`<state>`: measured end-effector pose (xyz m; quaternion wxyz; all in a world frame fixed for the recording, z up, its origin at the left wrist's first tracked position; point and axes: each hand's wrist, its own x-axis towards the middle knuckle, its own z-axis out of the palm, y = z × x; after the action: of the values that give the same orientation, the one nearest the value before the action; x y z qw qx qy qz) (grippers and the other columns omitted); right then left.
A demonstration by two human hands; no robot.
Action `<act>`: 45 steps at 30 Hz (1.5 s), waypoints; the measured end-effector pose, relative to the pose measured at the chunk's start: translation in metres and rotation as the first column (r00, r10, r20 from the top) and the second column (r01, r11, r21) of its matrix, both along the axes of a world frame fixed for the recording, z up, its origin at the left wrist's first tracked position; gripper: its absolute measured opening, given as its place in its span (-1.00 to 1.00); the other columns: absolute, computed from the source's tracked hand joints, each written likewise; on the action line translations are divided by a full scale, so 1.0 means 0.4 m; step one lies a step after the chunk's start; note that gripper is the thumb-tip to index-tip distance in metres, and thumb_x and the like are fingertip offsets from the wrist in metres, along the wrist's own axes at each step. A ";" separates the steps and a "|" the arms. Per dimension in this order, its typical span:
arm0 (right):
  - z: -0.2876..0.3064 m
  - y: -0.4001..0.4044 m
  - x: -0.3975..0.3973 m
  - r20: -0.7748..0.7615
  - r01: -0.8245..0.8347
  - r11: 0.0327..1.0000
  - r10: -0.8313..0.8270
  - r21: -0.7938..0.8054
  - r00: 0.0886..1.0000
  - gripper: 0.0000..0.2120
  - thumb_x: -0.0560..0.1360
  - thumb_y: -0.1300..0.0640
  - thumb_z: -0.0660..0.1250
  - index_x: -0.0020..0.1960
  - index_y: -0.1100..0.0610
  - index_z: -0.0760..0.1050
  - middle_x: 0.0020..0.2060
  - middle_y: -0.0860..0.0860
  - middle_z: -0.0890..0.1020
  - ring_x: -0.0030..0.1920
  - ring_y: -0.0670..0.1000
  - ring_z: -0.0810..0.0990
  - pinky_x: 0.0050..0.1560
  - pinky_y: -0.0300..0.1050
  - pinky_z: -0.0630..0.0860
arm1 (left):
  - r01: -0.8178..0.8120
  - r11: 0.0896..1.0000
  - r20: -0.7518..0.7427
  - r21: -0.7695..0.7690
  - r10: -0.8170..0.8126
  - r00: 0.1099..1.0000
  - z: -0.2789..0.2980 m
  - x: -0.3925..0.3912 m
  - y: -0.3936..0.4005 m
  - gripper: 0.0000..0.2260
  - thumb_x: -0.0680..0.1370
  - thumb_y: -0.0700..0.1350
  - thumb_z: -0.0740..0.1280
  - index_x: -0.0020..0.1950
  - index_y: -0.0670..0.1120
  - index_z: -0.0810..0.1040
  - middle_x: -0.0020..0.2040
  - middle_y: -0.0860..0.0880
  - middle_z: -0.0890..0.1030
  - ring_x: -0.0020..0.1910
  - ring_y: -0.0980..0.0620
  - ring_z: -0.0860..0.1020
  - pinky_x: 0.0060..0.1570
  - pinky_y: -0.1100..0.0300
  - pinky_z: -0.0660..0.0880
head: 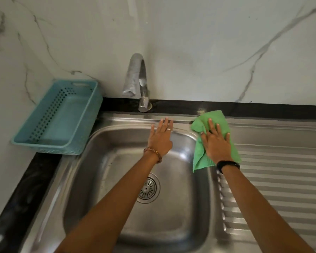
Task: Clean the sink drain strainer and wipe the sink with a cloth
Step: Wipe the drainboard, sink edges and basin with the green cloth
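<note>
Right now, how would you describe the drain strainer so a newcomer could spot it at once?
Start at the steel sink under the tap. On the basin floor, just beside the left forearm, sits the strainer. It is the only round, slotted metal disc there, unlike the green cloth up on the rim.

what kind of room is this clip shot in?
Most likely a home kitchen. A stainless steel sink with a ribbed drainboard is set in a dark counter under a marble-look wall, with a faucet behind it and a blue plastic basket beside it.
</note>
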<state>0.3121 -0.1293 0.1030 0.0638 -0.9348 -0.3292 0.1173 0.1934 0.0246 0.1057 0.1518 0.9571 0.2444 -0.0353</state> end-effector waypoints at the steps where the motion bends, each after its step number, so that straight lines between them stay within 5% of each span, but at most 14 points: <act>1: 0.003 -0.026 0.017 -0.019 0.052 0.999 -0.052 0.002 0.998 -0.57 0.64 0.02 -0.06 0.48 0.07 0.20 0.55 -0.03 -0.08 0.53 0.10 -0.04 0.44 0.28 0.01 | -0.017 1.000 -0.014 0.007 0.018 1.000 0.001 0.011 -0.006 -0.36 0.54 -0.23 0.14 0.51 -0.09 -0.15 0.55 -0.09 -0.12 0.52 -0.05 -0.16 0.46 -0.05 -0.19; 8: 0.005 -0.036 0.027 -0.084 0.263 0.962 -0.257 0.076 0.963 -0.50 0.63 0.06 -0.03 0.53 0.14 -0.02 0.54 0.13 -0.07 0.53 0.17 -0.08 0.43 0.36 -0.06 | -0.029 0.996 -0.087 0.081 0.036 0.996 0.007 0.025 0.012 -0.33 0.51 -0.21 0.23 0.51 -0.07 -0.07 0.55 -0.04 -0.02 0.53 -0.03 -0.08 0.47 -0.09 -0.16; 17: -0.049 0.137 -0.077 0.037 -0.129 0.987 0.126 0.100 0.991 -0.47 0.63 0.06 -0.04 0.53 0.05 -0.15 0.54 0.10 -0.15 0.53 0.15 -0.15 0.44 0.28 -0.25 | -0.071 0.992 -0.123 0.103 0.083 0.989 0.021 0.054 0.010 -0.36 0.48 -0.19 0.25 0.50 -0.05 0.04 0.54 0.01 0.10 0.53 -0.01 -0.03 0.45 -0.13 -0.17; 22: -0.056 0.106 -0.033 0.097 -0.248 0.964 0.239 0.093 0.966 -0.47 0.62 0.11 0.00 0.53 0.04 -0.10 0.54 0.06 -0.10 0.54 0.11 -0.11 0.47 0.22 -0.14 | -0.105 0.986 -0.157 0.127 0.125 0.980 0.049 0.076 0.011 -0.43 0.47 -0.19 0.23 0.46 -0.08 0.17 0.50 0.01 0.21 0.52 -0.01 0.01 0.47 -0.17 -0.12; 28: -0.047 -0.055 0.085 0.000 -0.017 0.983 0.017 0.183 1.000 -0.50 0.62 0.10 -0.02 0.53 0.07 -0.05 0.54 0.08 -0.05 0.53 0.12 -0.06 0.48 0.18 -0.09 | -0.084 0.996 -0.063 -0.029 0.082 0.995 0.033 0.117 -0.086 -0.22 0.47 0.17 0.28 0.50 0.07 -0.14 0.55 -0.08 -0.03 0.53 -0.07 -0.09 0.44 -0.18 -0.18; 32: -0.038 -0.229 0.208 0.024 0.131 0.980 -0.136 0.153 0.990 -0.50 0.63 0.05 -0.04 0.53 0.11 -0.05 0.54 0.14 -0.03 0.53 0.17 -0.02 0.47 0.20 -0.03 | 0.039 0.998 -0.044 -0.050 -0.041 0.998 -0.003 0.153 -0.158 -0.18 0.42 0.26 0.28 0.50 0.07 -0.13 0.55 -0.08 -0.09 0.53 -0.09 -0.10 0.45 -0.15 -0.16; 37: -0.025 -0.390 0.314 -0.033 0.352 0.927 -0.351 0.127 0.936 -0.49 0.63 0.09 -0.04 0.53 0.19 -0.08 0.53 0.18 0.00 0.52 0.17 -0.02 0.48 0.23 -0.04 | -0.007 0.999 -0.007 -0.040 0.007 1.000 -0.034 0.148 -0.159 -0.13 0.40 0.30 0.27 0.51 0.00 -0.12 0.55 -0.06 -0.02 0.53 -0.07 -0.05 0.42 -0.22 -0.19; 45: -0.050 -0.204 0.168 -0.025 0.219 0.971 -0.218 0.094 0.976 -0.47 0.61 -0.09 -0.11 0.53 0.02 -0.11 0.54 0.10 -0.08 0.53 0.15 -0.11 0.44 0.26 -0.21 | -0.014 0.999 -0.030 -0.050 0.012 0.999 -0.056 0.156 -0.161 -0.10 0.41 0.32 0.22 0.50 -0.02 -0.24 0.55 -0.06 -0.09 0.53 -0.08 -0.08 0.37 -0.31 -0.25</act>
<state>0.3794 -0.2108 0.0829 0.1239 -0.9603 -0.2290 0.1003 0.2560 -0.0400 0.0834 0.1723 0.9508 0.2518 -0.0545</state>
